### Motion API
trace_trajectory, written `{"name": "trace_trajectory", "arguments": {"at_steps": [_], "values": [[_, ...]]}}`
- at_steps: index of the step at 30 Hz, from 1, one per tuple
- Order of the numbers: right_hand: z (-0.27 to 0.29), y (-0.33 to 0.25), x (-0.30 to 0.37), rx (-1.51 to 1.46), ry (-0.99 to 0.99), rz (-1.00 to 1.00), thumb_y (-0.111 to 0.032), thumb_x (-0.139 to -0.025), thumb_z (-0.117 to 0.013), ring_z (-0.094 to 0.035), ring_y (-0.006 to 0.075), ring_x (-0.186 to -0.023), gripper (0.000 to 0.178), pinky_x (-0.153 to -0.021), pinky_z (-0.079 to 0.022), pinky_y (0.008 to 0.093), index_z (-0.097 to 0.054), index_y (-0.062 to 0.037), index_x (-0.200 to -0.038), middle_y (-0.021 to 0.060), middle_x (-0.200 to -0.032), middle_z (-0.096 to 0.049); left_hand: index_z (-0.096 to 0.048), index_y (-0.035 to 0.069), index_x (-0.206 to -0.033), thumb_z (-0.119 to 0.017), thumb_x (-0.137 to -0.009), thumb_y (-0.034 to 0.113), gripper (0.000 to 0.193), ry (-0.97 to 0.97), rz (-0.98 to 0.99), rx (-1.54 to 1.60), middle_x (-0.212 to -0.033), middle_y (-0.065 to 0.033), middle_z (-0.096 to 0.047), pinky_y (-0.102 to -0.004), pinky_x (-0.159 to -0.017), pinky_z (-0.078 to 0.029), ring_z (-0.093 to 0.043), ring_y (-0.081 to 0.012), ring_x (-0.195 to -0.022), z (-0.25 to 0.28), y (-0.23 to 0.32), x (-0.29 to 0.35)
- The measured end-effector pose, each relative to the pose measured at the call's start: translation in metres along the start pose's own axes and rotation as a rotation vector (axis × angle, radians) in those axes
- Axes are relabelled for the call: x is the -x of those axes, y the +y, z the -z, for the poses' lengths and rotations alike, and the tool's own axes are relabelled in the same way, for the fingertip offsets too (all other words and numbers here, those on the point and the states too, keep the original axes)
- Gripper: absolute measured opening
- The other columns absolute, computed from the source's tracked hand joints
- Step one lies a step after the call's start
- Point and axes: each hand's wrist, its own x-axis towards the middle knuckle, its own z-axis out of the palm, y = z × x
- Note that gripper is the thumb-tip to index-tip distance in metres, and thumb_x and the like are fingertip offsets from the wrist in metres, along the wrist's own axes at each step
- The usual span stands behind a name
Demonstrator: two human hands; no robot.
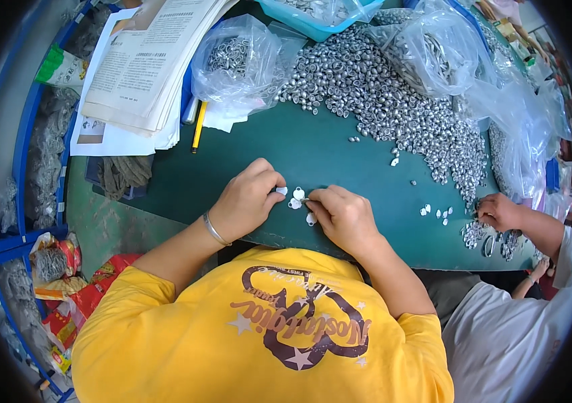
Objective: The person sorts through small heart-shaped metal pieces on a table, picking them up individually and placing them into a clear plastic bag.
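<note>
My left hand point(251, 200), with a bracelet at its wrist, pinches a small flat silver metal tag point(282, 191) between thumb and forefinger. Opposite it, my right hand point(344, 216) is closed, its fingertips together beside the small tags; what they grip is too small to make out. Between the hands lie a silver tag with a loop point(298, 193) and another one point(295, 203) touching it. One more tag point(311, 218) rests under my right thumb's side. All of them are on the dark green tabletop point(232, 149).
A large heap of small silver metal parts point(380, 87) spreads across the far side. Clear plastic bags point(239, 57), a light-blue tray point(319, 20), stacked papers point(145, 67) and a yellow pencil point(199, 127) lie around. At right, a co-worker's hand point(499, 212) works at small parts.
</note>
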Motion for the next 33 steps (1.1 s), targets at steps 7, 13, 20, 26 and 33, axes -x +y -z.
{"name": "trace_trajectory", "arguments": {"at_steps": [7,13,20,26,33], "values": [[0.023,0.024,-0.001,-1.187,-0.121,-0.458,-0.011,-0.086,-0.064,-0.054,0.0101,-0.055,0.011,-0.050,-0.042,0.0237,-0.065,-0.0006,-0.089,0.0027,-0.065,-0.058,-0.053,0.004,-0.095,-0.060,-0.081,-0.003,0.017,-0.168,0.620,1.357,-0.078,-0.0021,-0.056,-0.0144,-0.050,-0.035,-0.047,-0.0051,-0.058,0.007,-0.007,-0.008],[0.000,0.001,-0.016,0.013,-0.035,0.059,-0.012,-0.079,-0.067,-0.063,0.0309,-0.068,0.014,-0.058,-0.051,0.0407,-0.065,-0.0085,-0.092,0.0107,-0.076,-0.062,-0.063,0.003,-0.084,-0.075,-0.075,0.010,0.017,-0.122,0.183,0.277,-0.079,-0.0088,-0.057,-0.0294,-0.065,-0.048,-0.059,-0.0213,-0.073,-0.003,0.011,-0.009],[0.018,0.020,-0.015,-0.673,-0.122,-0.386,-0.008,-0.084,-0.069,-0.055,0.0077,-0.066,0.010,-0.061,-0.047,0.0242,-0.065,-0.0006,-0.089,0.0035,-0.074,-0.062,-0.061,0.003,-0.083,-0.073,-0.074,0.010,0.016,-0.150,0.057,0.008,-0.085,-0.0127,-0.056,-0.0361,-0.068,-0.049,-0.059,-0.0313,-0.080,-0.005,0.015,0.003],[0.011,0.012,-0.003,-0.207,0.014,-0.034,-0.009,-0.080,-0.068,-0.063,0.0298,-0.070,0.018,-0.060,-0.051,0.0357,-0.066,-0.0078,-0.097,0.0124,-0.079,-0.064,-0.056,0.003,-0.085,-0.067,-0.074,0.003,0.016,-0.164,0.066,0.059,-0.083,-0.0143,-0.056,-0.0372,-0.067,-0.049,-0.059,-0.0316,-0.077,-0.007,0.011,-0.005],[-0.006,0.010,-0.008,-0.066,-0.002,-0.003,-0.008,-0.076,-0.068,-0.061,0.0334,-0.075,0.015,-0.063,-0.050,0.0424,-0.055,-0.0063,-0.084,0.0134,-0.083,-0.059,-0.060,0.002,-0.087,-0.064,-0.076,-0.001,0.012,-0.242,0.123,0.257,-0.079,-0.0070,-0.057,-0.0279,-0.062,-0.045,-0.056,-0.0163,-0.067,-0.006,0.015,-0.009]]}}
